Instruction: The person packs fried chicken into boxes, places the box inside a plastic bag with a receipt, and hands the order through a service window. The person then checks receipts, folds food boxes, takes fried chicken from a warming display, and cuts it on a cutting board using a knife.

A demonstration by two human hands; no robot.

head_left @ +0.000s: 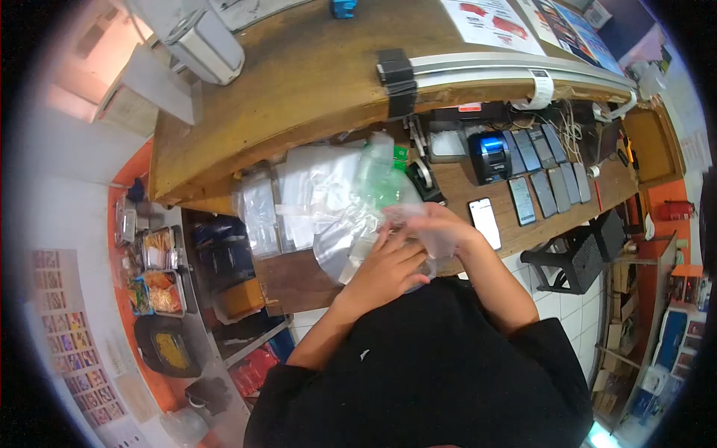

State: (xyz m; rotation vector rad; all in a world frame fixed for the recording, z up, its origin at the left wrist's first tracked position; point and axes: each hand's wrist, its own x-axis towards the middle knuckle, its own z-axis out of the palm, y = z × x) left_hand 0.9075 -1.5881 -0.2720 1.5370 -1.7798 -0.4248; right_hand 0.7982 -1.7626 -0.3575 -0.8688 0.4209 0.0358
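Both hands meet at the counter's front edge over crinkled clear plastic. My left hand (385, 270) has its fingers bent over a clear plastic bag (340, 243), the thumb lower down near my shirt. My right hand (445, 224), smeared by motion, closes on thin clear plastic beside the left fingertips. Where one sheet ends and another begins I cannot make out. Just beyond the hands lies a green-tinted plastic bag (379, 179). Further left are stacked clear bags (317, 179). A black tape dispenser (424, 181) stands close behind my right hand.
A phone with a lit white screen (485, 222) lies right of my hands. Several phones (549, 192) are in rows beyond it, beside a black receipt printer (490, 158). A raised wooden shelf (291, 89) overhangs the back. A black stool (571, 257) stands at the right.
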